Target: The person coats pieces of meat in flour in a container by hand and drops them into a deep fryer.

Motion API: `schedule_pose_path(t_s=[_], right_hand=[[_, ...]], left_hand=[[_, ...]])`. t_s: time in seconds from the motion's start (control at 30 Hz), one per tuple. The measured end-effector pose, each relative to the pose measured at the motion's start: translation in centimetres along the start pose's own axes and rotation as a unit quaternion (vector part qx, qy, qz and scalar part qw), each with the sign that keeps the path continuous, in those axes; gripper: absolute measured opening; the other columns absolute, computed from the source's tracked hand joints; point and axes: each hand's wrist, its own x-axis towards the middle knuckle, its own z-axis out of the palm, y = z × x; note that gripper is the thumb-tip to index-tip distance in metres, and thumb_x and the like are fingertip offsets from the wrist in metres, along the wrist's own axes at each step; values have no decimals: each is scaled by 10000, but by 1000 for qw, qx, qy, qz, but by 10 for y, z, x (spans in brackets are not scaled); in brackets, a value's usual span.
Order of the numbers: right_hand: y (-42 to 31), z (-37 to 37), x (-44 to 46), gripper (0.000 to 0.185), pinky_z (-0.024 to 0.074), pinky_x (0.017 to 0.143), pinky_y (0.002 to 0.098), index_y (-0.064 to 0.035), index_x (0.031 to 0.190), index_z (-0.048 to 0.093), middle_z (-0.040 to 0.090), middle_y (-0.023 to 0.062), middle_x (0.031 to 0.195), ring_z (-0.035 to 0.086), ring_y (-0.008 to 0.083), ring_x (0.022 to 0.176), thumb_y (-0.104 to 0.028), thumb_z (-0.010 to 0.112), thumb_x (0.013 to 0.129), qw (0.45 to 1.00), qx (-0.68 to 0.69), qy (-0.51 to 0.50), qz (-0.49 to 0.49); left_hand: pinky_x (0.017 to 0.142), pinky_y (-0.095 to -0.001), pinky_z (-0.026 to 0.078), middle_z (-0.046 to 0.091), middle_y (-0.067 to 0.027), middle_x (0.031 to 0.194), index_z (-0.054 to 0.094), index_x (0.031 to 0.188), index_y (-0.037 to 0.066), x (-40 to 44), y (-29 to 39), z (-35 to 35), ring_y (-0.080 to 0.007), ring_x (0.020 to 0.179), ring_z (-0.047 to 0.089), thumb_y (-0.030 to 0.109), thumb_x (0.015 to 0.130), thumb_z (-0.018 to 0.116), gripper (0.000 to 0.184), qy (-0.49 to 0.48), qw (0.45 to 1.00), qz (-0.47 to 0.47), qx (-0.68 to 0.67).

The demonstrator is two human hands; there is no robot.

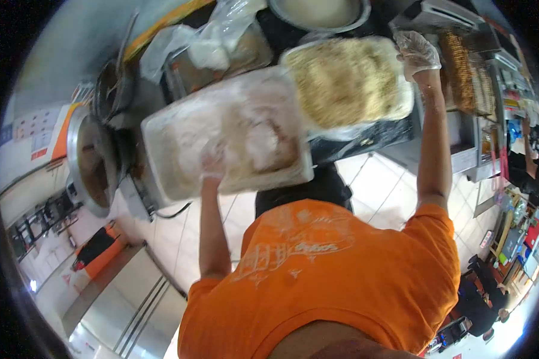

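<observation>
My left hand [214, 161], in a clear plastic glove, reaches down into a large white tub [156, 152] of pale flour [191, 128]. Its fingers are smeared by motion and dusted white, so whether they hold anything does not show. A hollow with darker edges lies in the flour to the right of that hand. My right hand [418, 52], also in a clear glove, is raised beside the far right corner of a second tub, heaped with yellowish crumbs [347, 78]. Its fingers are loosely bent and apart, with nothing visible in them.
A metal bowl of pale liquid [320, 13] stands behind the crumbs. Plastic bags [206, 45] lie over a container at the back left. Rows of browned food [467, 72] stand at the right. A round metal pan [90, 158] is at the left; people [485, 299] are farther off.
</observation>
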Motion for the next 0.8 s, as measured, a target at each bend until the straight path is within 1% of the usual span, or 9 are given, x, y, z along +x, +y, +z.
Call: schedule_pose_path(t_s=[0.07,0.13,0.2,0.33,0.57,0.63,0.73,0.77,0.8], right_hand=[[-58,82,-41,332,473,778,285,-20,1100,543,597,70,1063,580,161,888,-25,561,769,979,180,-94,-30],[-71,156,-74,325,462,787,273,-37,1082,558,597,67,1063,581,152,873,-50,589,758,963,-87,-123,-222],[-37,215,-90,319,457,785,278,-61,1077,566,586,71,1085,580,168,872,-95,594,761,938,-118,-175,-275],[-56,326,-144,289,452,817,263,-88,1008,584,593,95,1033,568,204,914,-67,613,721,840,-387,-301,-232],[-1,454,-152,356,436,847,327,-43,1088,564,572,138,1097,568,224,948,-115,598,741,872,-323,-286,-230],[-51,468,-153,366,422,872,350,-16,1089,569,542,151,1158,539,236,1043,-119,595,739,720,-597,-334,-119],[-50,488,-142,320,419,882,340,-18,1051,594,544,142,1163,521,254,1083,-115,578,746,700,-627,-341,-11],[-78,488,-132,320,419,882,340,-18,1051,594,544,142,1163,521,254,1083,-115,578,746,696,-631,-342,-17],[-130,484,-120,286,434,846,349,-11,1032,595,548,149,1152,539,256,1046,-121,553,771,699,-574,-375,204]], left_hand=[[1018,-409,248,402,-177,1290,413,1250,27,7,-12,-22,-337,1199,347,253,838,442,471,123,970,34,-208],[970,-431,302,452,-191,1212,463,1214,103,27,-27,-1,-336,1131,415,311,807,511,460,124,942,38,-308],[979,-418,299,436,-192,1233,439,1236,89,37,-44,5,-337,1148,402,350,782,536,532,101,939,27,-329],[1002,-399,286,390,-203,1291,383,1278,44,31,-66,13,-341,1198,364,409,721,593,699,46,953,41,-297],[1010,-386,285,346,-202,1328,344,1301,43,53,-58,24,-337,1226,334,382,726,598,714,36,951,65,-300],[996,-391,300,349,-204,1325,371,1276,50,63,-56,29,-334,1210,352,391,742,573,665,4,936,69,-345],[953,-401,348,448,-220,1230,458,1194,49,133,-31,162,-342,1133,435,363,753,555,550,2,689,41,-724],[922,-400,369,474,-194,1201,464,1177,47,111,-36,124,-334,1089,463,324,765,557,505,4,765,51,-643],[890,-399,391,501,-168,1171,470,1160,46,87,-41,83,-326,1045,491,285,778,558,459,8,834,61,-548]])
